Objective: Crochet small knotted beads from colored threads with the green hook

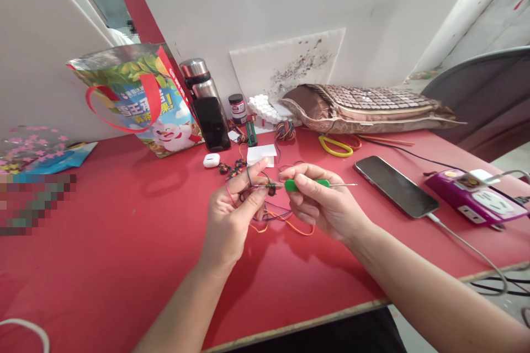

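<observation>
Between the fingertips of my right hand [314,193] is a crochet hook with a green grip [308,185]. One thin metal end points right; the other reaches left into a small dark crocheted piece [271,190]. My left hand [236,209] pinches that piece between thumb and fingers, with dark yarn looped round a raised finger. Orange and dark yarn strands [298,227] hang below the hands onto the red table. Just behind my left hand lie small multicoloured crocheted bits [238,165]. My left fingers partly hide the stitches.
Behind the hands are a white earbud case [211,160], a propped phone [212,124], a steel flask [199,74], a yarn ball [285,130] and yellow-handled scissors [335,146]. A charging phone [395,185] and purple power strip [476,196] lie right; a printed bag [141,99] stands left.
</observation>
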